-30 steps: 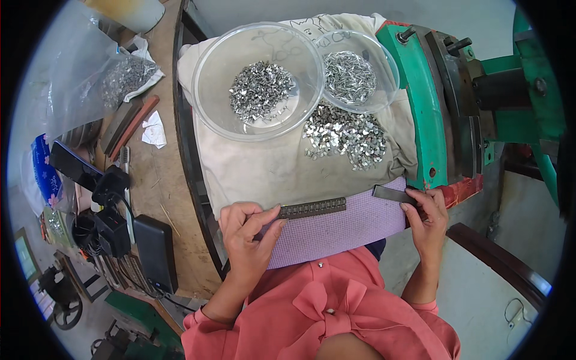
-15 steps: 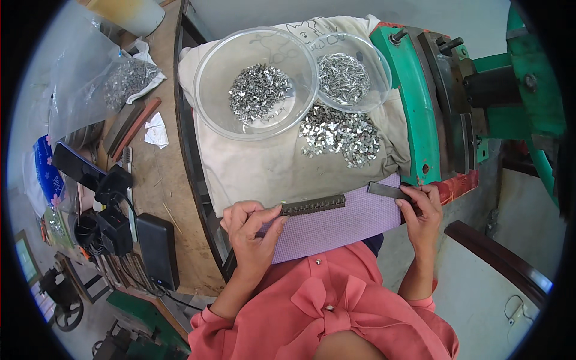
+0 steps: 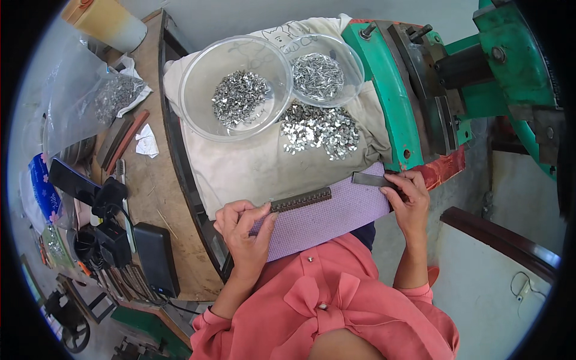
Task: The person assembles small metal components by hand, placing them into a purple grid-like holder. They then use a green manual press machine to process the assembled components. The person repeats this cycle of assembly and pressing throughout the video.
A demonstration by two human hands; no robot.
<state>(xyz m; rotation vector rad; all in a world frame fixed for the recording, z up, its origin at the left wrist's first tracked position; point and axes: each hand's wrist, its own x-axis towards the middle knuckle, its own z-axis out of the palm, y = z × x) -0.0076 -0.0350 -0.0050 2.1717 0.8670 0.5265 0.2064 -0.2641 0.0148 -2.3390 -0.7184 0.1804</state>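
Observation:
My left hand (image 3: 246,228) pinches the left end of a dark notched metal bar (image 3: 302,200), which lies along the purple textured mat (image 3: 324,225). Between the thumb and fingers of my right hand (image 3: 409,195) is a flat dark metal strip (image 3: 371,179), held by its right end over the mat's right part. The two metal pieces are apart. Beyond the mat, a heap of small shiny metal pieces (image 3: 321,132) lies on the pale cloth (image 3: 222,171). Whether any small piece sits in the bar's notches is too fine to make out.
A large clear plastic tub (image 3: 191,111) and a smaller clear tub (image 3: 357,72) hold small metal parts behind the heap. A green machine (image 3: 393,114) stands at the right. On the wooden table (image 3: 150,198) at left are a black box (image 3: 155,258) and a phone (image 3: 73,180).
The whole view has shifted, so the tubs, mat and both hands appear further left. Both hands keep the same grips, and the bar and strip stay about the same distance apart.

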